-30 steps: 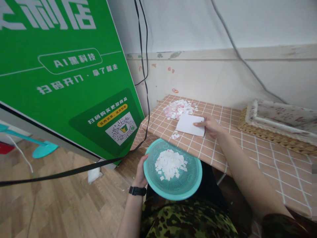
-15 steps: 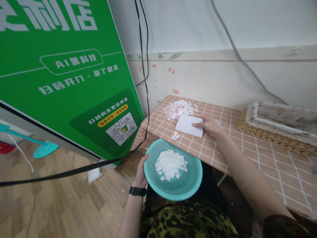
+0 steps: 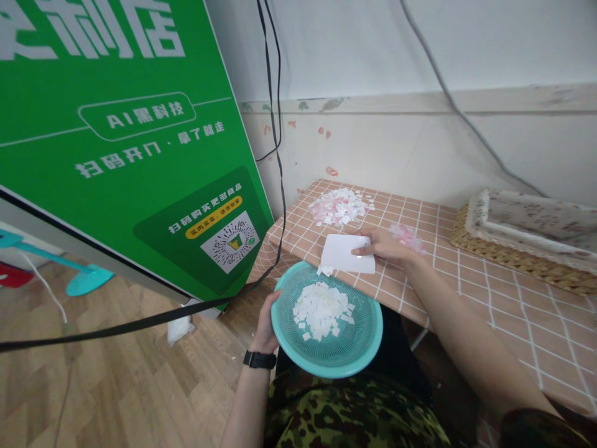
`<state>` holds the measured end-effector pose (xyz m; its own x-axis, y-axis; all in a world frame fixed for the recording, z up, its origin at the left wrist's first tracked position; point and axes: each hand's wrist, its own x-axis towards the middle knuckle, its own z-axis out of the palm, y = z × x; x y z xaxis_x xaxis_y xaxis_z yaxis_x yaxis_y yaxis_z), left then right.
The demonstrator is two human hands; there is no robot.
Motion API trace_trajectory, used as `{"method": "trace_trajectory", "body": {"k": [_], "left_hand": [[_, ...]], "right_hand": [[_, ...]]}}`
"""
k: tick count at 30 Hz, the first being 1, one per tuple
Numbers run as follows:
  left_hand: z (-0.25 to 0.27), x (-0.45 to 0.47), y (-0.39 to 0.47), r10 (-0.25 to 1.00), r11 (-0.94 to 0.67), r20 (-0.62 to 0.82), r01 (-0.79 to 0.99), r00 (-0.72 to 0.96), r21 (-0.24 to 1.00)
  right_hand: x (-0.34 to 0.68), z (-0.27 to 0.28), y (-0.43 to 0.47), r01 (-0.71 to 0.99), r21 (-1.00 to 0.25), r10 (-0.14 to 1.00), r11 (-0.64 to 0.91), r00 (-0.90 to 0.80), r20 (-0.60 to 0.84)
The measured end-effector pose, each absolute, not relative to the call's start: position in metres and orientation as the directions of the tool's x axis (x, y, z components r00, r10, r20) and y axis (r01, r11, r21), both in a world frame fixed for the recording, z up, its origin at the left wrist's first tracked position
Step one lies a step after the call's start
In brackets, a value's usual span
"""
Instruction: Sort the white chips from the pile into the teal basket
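My left hand (image 3: 267, 323) is closed on the left rim of a turquoise plastic basket (image 3: 284, 339), held just below the table's edge. Inside the basket lies a heap of small white paper pieces (image 3: 321, 309). My right hand (image 3: 380, 244) grips a white card (image 3: 342, 254) between thumb and fingers, low over the checked tablecloth at the table's front edge. A few white pieces (image 3: 325, 270) sit at the card's lower left corner, right at the edge over the basket. Farther back is a mixed pile of white and pink pieces (image 3: 340, 207).
A small pink heap (image 3: 407, 238) lies beyond my right wrist. At the right stands a cloth-lined wicker basket (image 3: 522, 255). A large green cabinet (image 3: 153, 205) fills the left side, with a black strap (image 3: 140, 323) hanging across it. The checked table (image 3: 471, 305) adjoins the wall.
My right hand has drawn the card toward the table's front edge and slightly left, bringing a few white pieces to the brink. The pink heap is now uncovered. My left hand keeps its hold.
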<state>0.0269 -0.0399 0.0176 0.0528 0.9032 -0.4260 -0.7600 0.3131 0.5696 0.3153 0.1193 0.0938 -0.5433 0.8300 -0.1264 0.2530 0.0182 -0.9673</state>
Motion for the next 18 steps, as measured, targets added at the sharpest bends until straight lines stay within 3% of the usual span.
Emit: {"method": "trace_trajectory", "body": {"k": [3, 5, 7, 10, 13, 18], "left_hand": [[0.017, 0.027, -0.04, 0.903, 0.302, -0.428, -0.759, 0.034, 0.576], [0.016, 0.026, -0.039, 0.902, 0.301, -0.431, -0.754, 0.026, 0.583], [0.013, 0.026, -0.039, 0.902, 0.297, -0.432, -0.748, 0.015, 0.593], [0.007, 0.026, -0.038, 0.898, 0.301, -0.44, -0.756, 0.02, 0.581], [-0.003, 0.027, -0.038, 0.889, 0.332, -0.453, -0.775, 0.066, 0.538], [-0.026, 0.042, -0.04, 0.865, 0.326, -0.5, -0.797, 0.035, 0.508]], "right_hand": [[0.313, 0.099, 0.115, 0.262, -0.965, 0.756, 0.001, -0.631, -0.171], [0.313, 0.098, 0.116, 0.232, -0.972, 0.772, -0.023, -0.614, -0.165], [0.316, 0.095, 0.122, 0.163, -0.986, 0.857, -0.021, -0.506, -0.101], [0.326, 0.088, 0.138, 0.12, -0.986, 0.983, 0.114, -0.157, 0.095], [0.341, 0.08, 0.154, 0.314, -0.914, 0.943, 0.256, 0.127, 0.307], [0.347, 0.074, 0.159, 0.759, -0.615, 0.846, 0.213, 0.172, 0.504]]}}
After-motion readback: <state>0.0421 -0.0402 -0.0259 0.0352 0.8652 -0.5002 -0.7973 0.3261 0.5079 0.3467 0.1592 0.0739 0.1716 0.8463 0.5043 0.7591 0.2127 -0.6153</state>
